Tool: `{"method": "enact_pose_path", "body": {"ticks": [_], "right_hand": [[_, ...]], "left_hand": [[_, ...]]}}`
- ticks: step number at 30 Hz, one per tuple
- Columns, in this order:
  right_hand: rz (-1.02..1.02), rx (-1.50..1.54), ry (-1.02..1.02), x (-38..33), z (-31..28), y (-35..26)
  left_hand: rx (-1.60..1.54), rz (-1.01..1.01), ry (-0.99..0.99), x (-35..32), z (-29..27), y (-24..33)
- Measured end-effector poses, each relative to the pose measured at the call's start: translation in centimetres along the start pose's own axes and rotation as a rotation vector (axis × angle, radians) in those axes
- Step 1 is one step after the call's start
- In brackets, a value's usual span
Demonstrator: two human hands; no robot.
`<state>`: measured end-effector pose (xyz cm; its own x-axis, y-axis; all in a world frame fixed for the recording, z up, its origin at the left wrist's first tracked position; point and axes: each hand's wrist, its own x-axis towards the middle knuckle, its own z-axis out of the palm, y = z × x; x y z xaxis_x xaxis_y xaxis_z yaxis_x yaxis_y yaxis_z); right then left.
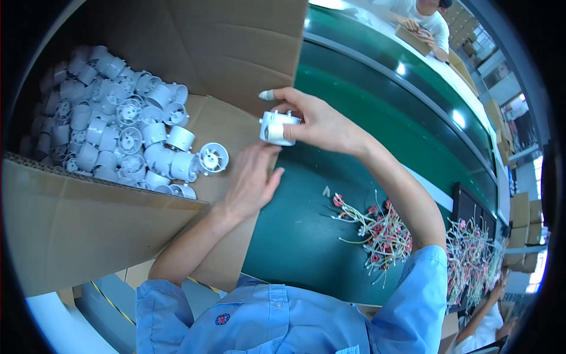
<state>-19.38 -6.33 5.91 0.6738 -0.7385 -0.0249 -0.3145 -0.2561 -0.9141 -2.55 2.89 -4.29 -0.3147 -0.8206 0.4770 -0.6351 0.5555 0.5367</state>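
My right hand [321,124] grips a white cylindrical plastic housing [272,127] between thumb and fingers, above the edge of the box flap. Pale covers wrap its thumb tip and one fingertip. Just below the housing, my left hand [250,177] lies over the cardboard flap, thumb apart from the fingers, with nothing visible in it. Its fingertips come close to the housing; whether they touch it I cannot tell. Many similar white housings [130,140] are heaped in the cardboard box [106,230] on the left. A single housing [213,158] with a spoked inside sits near my left hand.
On the green table [295,236] lies a bundle of thin wires with red and white ends [383,236]. Another wire pile [469,253] rests by a dark tray at right. Beyond runs a green conveyor [383,100]; across it a person [427,26] handles something.
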Motion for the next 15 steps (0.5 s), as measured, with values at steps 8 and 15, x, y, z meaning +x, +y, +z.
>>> {"method": "enact_pose_path", "body": {"ticks": [8,15], "right_hand": [[0.107,-0.228,0.126,-7.7,1.4,2.3],[0.063,-0.17,0.298,-11.1,3.3,2.6]], "left_hand": [[-0.43,0.096,0.133,0.5,0.5,2.5],[-0.464,-0.074,-0.156,0.8,1.3,3.9]]}}
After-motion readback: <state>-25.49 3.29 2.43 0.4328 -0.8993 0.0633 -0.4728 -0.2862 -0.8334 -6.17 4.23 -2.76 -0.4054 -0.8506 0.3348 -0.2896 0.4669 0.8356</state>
